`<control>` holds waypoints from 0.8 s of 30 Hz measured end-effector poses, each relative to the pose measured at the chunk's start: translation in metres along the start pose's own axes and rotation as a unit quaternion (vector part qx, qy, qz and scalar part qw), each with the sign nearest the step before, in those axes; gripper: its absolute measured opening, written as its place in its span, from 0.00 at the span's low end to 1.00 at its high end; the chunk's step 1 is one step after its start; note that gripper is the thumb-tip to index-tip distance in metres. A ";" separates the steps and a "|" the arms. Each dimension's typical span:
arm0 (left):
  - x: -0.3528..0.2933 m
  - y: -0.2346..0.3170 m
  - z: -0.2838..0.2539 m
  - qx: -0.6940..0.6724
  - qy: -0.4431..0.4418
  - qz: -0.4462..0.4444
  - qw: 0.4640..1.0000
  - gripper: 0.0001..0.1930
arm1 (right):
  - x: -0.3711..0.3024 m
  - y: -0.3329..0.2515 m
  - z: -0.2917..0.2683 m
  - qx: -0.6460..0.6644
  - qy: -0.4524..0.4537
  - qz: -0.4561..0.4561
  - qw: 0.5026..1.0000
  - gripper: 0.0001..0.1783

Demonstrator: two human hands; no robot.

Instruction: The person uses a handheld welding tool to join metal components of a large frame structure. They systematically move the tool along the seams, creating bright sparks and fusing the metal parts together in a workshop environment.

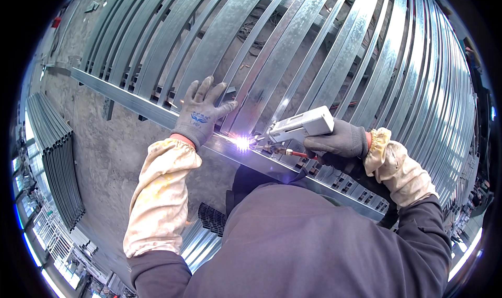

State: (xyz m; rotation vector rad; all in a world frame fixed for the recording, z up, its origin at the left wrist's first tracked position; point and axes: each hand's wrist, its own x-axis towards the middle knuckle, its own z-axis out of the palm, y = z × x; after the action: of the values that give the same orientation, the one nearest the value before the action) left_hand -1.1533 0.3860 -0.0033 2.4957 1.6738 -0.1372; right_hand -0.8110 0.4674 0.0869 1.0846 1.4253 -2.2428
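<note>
In a grey work glove, my right hand [342, 139] grips a white and grey handheld welding gun [303, 124]. Its nozzle points left at a bright violet-white weld spark [242, 143], where an upright metal bar [256, 96] meets the long cross rail [138, 103]. A thin copper-coloured tube with a red hose [293, 153] runs below the gun. My left hand [201, 114], gloved too, lies with fingers spread over the rail and bar ends, just left of the spark. What its palm touches is hidden.
Many parallel galvanized bars [178, 42] stretch away from the rail. Stacked metal profiles [55, 157] lie on the concrete floor at left, with more tube ends [212, 219] beside my body. Coiled cables [251, 34] show between the bars.
</note>
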 end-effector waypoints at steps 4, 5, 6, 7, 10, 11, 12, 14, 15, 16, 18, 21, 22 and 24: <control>0.000 0.002 -0.004 0.001 -0.010 -0.002 1.000 0.24 | -0.003 0.001 0.000 -0.008 0.005 0.004 1.000 0.22; 0.001 0.002 -0.004 0.000 -0.012 -0.003 1.000 0.24 | -0.003 0.002 0.000 -0.010 0.005 -0.004 1.000 0.22; 0.001 0.002 -0.005 -0.001 -0.014 -0.003 1.000 0.24 | -0.003 0.005 -0.001 -0.012 0.006 -0.011 1.000 0.22; 0.001 0.003 -0.006 -0.011 -0.015 -0.006 1.000 0.23 | -0.002 0.009 -0.001 -0.015 0.006 -0.019 1.000 0.22; 0.001 0.005 -0.010 -0.020 -0.017 -0.012 1.000 0.23 | -0.002 0.016 -0.003 -0.010 0.011 -0.056 0.998 0.23; 0.001 0.004 -0.008 -0.008 -0.017 -0.009 1.000 0.23 | -0.002 0.017 -0.003 -0.016 0.012 -0.044 0.999 0.24; 0.001 0.003 -0.008 0.003 -0.017 -0.005 1.000 0.23 | -0.002 0.018 -0.004 -0.020 0.013 -0.032 0.999 0.24; 0.001 0.004 -0.010 -0.005 -0.042 -0.014 0.999 0.23 | -0.006 0.018 -0.003 0.006 0.025 -0.013 1.000 0.25; 0.001 0.004 -0.011 -0.009 -0.056 -0.020 0.998 0.24 | -0.010 0.015 0.000 0.038 0.033 -0.006 0.999 0.25; 0.004 0.007 -0.020 -0.006 -0.071 -0.020 0.997 0.23 | -0.014 0.011 0.001 0.069 0.041 0.000 0.997 0.25; 0.003 0.004 -0.012 -0.012 -0.021 -0.006 1.000 0.22 | -0.018 0.008 -0.003 0.064 0.055 -0.020 0.996 0.24; 0.002 0.002 -0.010 -0.014 -0.013 -0.005 1.000 0.22 | -0.012 0.001 -0.009 0.030 0.056 -0.061 0.996 0.23; 0.003 0.001 -0.010 -0.018 -0.013 -0.003 1.000 0.22 | -0.008 -0.006 -0.006 0.027 0.052 -0.058 0.997 0.23; 0.004 0.000 -0.010 -0.028 -0.012 0.000 1.000 0.23 | 0.000 -0.017 -0.001 0.019 0.045 -0.051 0.997 0.23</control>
State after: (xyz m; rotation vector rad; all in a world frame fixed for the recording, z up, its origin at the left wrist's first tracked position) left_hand -1.1517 0.3913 0.0061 2.4434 1.6453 -0.1195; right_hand -0.8203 0.4766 0.0975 1.1634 1.5123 -2.3279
